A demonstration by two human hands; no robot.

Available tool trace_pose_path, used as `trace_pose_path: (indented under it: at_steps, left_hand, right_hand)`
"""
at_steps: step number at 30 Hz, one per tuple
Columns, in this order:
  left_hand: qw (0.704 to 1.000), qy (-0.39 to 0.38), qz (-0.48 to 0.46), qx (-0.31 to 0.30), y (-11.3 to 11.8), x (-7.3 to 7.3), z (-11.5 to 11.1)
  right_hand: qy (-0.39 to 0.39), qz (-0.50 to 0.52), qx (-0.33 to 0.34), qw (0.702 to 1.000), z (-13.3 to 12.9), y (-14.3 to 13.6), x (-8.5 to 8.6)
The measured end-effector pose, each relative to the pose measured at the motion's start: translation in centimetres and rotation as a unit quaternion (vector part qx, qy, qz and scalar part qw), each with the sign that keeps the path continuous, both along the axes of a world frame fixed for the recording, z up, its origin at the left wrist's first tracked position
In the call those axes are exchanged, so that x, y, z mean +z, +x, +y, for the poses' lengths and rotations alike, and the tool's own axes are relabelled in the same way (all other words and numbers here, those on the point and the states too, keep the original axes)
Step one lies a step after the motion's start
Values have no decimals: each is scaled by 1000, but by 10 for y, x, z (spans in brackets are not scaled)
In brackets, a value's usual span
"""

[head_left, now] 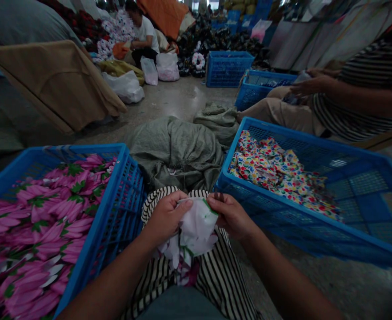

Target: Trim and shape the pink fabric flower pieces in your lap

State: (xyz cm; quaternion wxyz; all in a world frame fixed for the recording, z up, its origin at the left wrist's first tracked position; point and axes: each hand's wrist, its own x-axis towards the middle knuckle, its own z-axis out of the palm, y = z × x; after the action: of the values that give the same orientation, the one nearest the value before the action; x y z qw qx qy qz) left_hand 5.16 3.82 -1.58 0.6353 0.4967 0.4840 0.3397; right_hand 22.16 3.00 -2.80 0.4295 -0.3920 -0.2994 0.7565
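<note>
Above my lap, a white fabric piece with green edging [199, 222] is stretched between both hands. My left hand [171, 213] pinches its upper left edge, with the thumb on top. At the upper right corner, beside a green strip, my right hand [231, 214] grips the same fabric between thumb and fingers. Below it, more white, green and pink pieces [186, 266] rest on my striped trousers [222, 271]. The fingertips are partly hidden behind the cloth.
To my left stands a blue crate [116, 178] of pink and green fabric pieces [49, 226]. A blue crate [302, 213] at right holds colourful patterned pieces [272, 169]. Grey-green sacks [179, 142] lie ahead. One person [356, 84] sits at right, another [146, 40] farther back.
</note>
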Motion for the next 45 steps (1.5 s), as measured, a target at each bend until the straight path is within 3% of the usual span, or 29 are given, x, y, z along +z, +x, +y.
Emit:
trace_pose_path:
  at_steps: [6,13,17,21,23,27,29,37,42,45]
  left_hand:
    - [990,-61,-104,73,1,-7,-3]
    - [985,-69,-114,114,4,-2,-7]
    - [986,-61,-93,128,-1,0,-3]
    - [969,-17,-105,225,-13,-4,6]
    - [976,-2,-93,198,-15,-4,9]
    - [996,1,-92,-1,-6,1,5]
    - [996,-33,-70,-51,3,4,1]
    - [994,-95,-40,-26,13,9,-9]
    - [996,-74,-14,-48,12,12,-11]
    - [996,-67,-12,-56,14,10,-13]
  right_hand:
    - [48,19,-5,999,-8,4,-14]
    - [99,-35,-87,991,-12,5,-17]
    - [120,-71,-84,987,-13,7,-17]
    - [103,-46,-104,988,-14,9,-18]
    - [97,-36,-88,991,-14,9,-17]
    - [111,-58,-4,992,-16,5,-13]
    - [119,-89,6,989,-16,2,-9]
    - [218,-217,-36,951,-15,1,-2]
    - [382,-345,-17,857,-11,7,4]
    - [441,-392,40,806,-9,13,10]
